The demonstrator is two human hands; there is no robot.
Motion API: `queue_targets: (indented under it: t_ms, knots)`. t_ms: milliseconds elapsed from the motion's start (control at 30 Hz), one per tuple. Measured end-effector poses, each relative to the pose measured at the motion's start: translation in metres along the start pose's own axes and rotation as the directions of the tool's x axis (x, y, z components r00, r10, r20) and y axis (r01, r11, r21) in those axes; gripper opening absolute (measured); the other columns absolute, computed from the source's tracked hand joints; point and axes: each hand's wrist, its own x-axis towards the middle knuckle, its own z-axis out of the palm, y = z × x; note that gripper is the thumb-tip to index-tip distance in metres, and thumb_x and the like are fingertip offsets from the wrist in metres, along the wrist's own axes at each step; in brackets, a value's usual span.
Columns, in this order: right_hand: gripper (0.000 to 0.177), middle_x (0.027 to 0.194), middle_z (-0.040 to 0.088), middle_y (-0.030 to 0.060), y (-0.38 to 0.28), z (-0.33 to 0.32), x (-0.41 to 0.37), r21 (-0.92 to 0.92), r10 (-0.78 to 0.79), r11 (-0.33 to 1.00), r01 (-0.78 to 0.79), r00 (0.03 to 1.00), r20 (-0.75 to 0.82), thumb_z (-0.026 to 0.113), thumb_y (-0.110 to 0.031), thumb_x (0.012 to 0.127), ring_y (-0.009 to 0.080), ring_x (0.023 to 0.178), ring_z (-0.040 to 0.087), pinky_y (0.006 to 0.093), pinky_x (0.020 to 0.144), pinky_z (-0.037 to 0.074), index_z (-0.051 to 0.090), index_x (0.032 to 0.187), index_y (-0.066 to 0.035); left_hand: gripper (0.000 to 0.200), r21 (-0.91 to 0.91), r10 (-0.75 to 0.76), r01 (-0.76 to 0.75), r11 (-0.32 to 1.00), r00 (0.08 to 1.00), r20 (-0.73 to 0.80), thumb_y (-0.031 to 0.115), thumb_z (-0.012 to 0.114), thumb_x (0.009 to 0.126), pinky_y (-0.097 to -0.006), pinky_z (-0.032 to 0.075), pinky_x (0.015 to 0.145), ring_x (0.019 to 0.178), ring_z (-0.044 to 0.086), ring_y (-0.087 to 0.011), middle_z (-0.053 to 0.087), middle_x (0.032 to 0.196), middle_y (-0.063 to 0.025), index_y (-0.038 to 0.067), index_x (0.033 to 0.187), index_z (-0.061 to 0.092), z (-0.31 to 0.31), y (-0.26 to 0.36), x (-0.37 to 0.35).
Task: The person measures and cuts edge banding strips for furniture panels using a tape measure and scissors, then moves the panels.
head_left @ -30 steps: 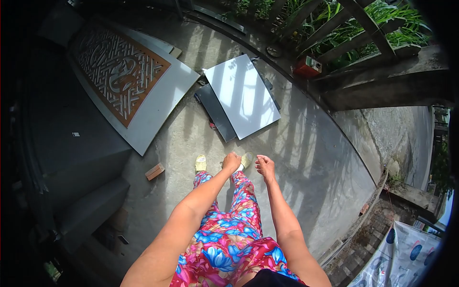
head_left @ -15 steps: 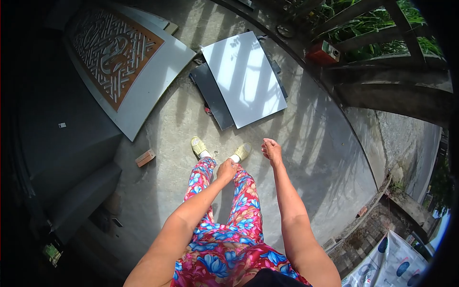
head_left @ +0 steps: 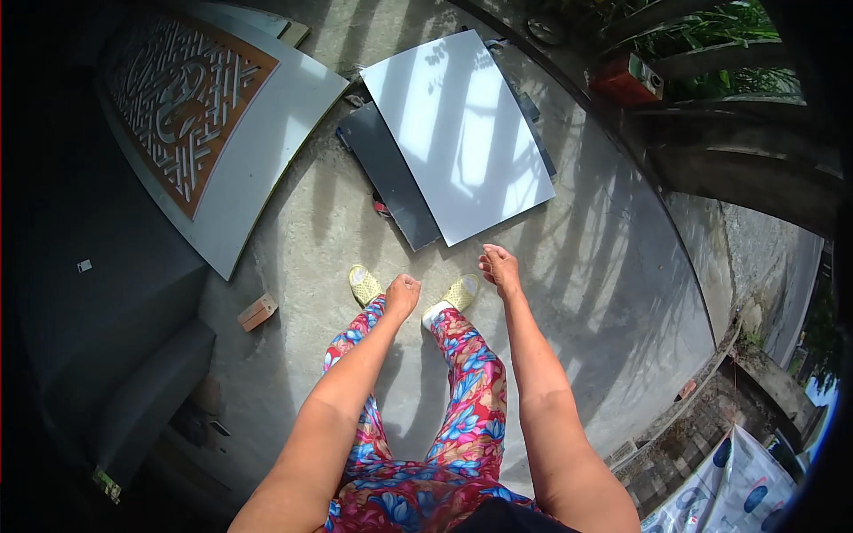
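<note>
My left hand (head_left: 402,298) hangs in a loose fist over the concrete, between my two yellow shoes; nothing shows in it. My right hand (head_left: 499,268) is in the air just below the near corner of a white panel (head_left: 466,142), not gripping it. Its fingers are bent and slightly apart, with nothing in them. The smooth white panel lies at an angle on top of a dark grey panel (head_left: 391,173), which sticks out on its left side. Striped sunlight and shadow fall across the white surface.
A large board with a brown cut-out pattern (head_left: 209,133) leans at the upper left. A brick-like block (head_left: 258,313) lies on the floor at left. A red box (head_left: 629,80) stands by the railing (head_left: 746,147) at upper right. A printed plastic sheet (head_left: 729,489) is at lower right.
The panels appear larger and nearer as I step forward. My left hand has swung left, away from my leg. My right hand has risen slightly toward the white panel's near corner.
</note>
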Motion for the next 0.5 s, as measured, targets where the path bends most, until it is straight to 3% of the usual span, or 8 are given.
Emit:
queue_targets:
  t_ms: [100, 133, 267, 300, 367, 400, 500]
  knots:
    - [0.025, 0.081, 0.059, -0.0025, 0.016, 0.007, 0.027, -0.002, 0.035, 0.999, -0.035, 0.999, -0.001, 0.056, -0.032, 0.080, 0.0063, 0.066, 0.056, 0.0210, 0.055, 0.043, 0.057, 0.100, -0.017, 0.029, -0.012, 0.016, -0.016, 1.000, 0.999, -0.034, 0.028, 0.060, 0.073, -0.0362, 0.046, 0.071, 0.076, 0.060, -0.0297, 0.062, 0.078, -0.0162, 0.003, 0.087, 0.057, 0.016, -0.036, 0.056]
    - [0.026, 0.082, 0.059, -0.0024, 0.022, 0.009, 0.036, 0.006, 0.049, 0.999, -0.049, 0.999, 0.000, 0.056, -0.032, 0.080, 0.0065, 0.067, 0.056, 0.0212, 0.056, 0.043, 0.056, 0.101, -0.017, 0.036, -0.086, -0.079, 0.082, 0.993, 0.996, 0.045, 0.030, 0.061, 0.072, -0.0361, 0.044, 0.076, 0.085, 0.058, -0.0310, 0.061, 0.088, -0.0190, 0.002, 0.094, 0.056, 0.013, -0.032, 0.065]
    - [0.028, 0.085, 0.059, -0.0026, 0.039, 0.016, 0.076, 0.039, 0.086, 0.996, -0.086, 0.996, 0.007, 0.056, -0.033, 0.080, 0.0067, 0.070, 0.056, 0.0220, 0.057, 0.044, 0.055, 0.103, -0.017, 0.048, 0.031, -0.092, 0.092, 0.995, 0.996, 0.001, 0.032, 0.063, 0.070, -0.0359, 0.040, 0.086, 0.099, 0.053, -0.0319, 0.056, 0.103, -0.0216, -0.001, 0.104, 0.054, 0.017, -0.048, 0.117]
    - [0.029, 0.086, 0.059, -0.0027, 0.044, 0.017, 0.087, 0.047, 0.093, 0.994, -0.094, 0.996, 0.009, 0.056, -0.034, 0.080, 0.0067, 0.070, 0.056, 0.0221, 0.057, 0.044, 0.055, 0.103, -0.017, 0.049, 0.092, -0.047, 0.050, 0.994, 0.998, -0.037, 0.031, 0.063, 0.071, -0.0346, 0.042, 0.083, 0.096, 0.055, -0.0302, 0.057, 0.100, -0.0209, -0.001, 0.106, 0.052, 0.020, -0.053, 0.128]
    - [0.034, 0.093, 0.058, -0.0002, 0.053, 0.019, 0.109, 0.052, 0.119, 0.992, -0.118, 0.993, -0.008, 0.057, -0.033, 0.079, 0.0107, 0.079, 0.056, 0.0273, 0.064, 0.045, 0.052, 0.108, -0.015, 0.052, 0.215, 0.051, -0.026, 0.976, 0.993, -0.108, 0.029, 0.063, 0.073, -0.0319, 0.046, 0.077, 0.089, 0.059, -0.0266, 0.060, 0.094, -0.0195, -0.003, 0.110, 0.049, 0.017, -0.046, 0.137]
    - [0.036, 0.096, 0.058, 0.0009, 0.059, 0.021, 0.120, 0.061, 0.121, 0.991, -0.120, 0.992, -0.020, 0.057, -0.033, 0.078, 0.0122, 0.083, 0.055, 0.0297, 0.067, 0.045, 0.051, 0.109, -0.014, 0.059, 0.130, -0.045, 0.049, 0.990, 0.998, -0.038, 0.030, 0.065, 0.071, -0.0325, 0.041, 0.086, 0.098, 0.054, -0.0275, 0.059, 0.100, -0.0196, -0.004, 0.116, 0.045, 0.013, -0.039, 0.144]
    - [0.048, 0.112, 0.050, 0.0058, 0.078, 0.027, 0.152, 0.051, 0.161, 0.986, -0.158, 0.985, -0.069, 0.059, -0.033, 0.077, 0.0196, 0.099, 0.049, 0.0386, 0.074, 0.043, 0.044, 0.117, -0.012, 0.068, 0.038, -0.075, 0.075, 0.996, 0.997, 0.012, 0.031, 0.065, 0.072, -0.0340, 0.042, 0.084, 0.100, 0.053, -0.0277, 0.054, 0.110, -0.0205, -0.006, 0.122, 0.036, 0.025, -0.056, 0.177]
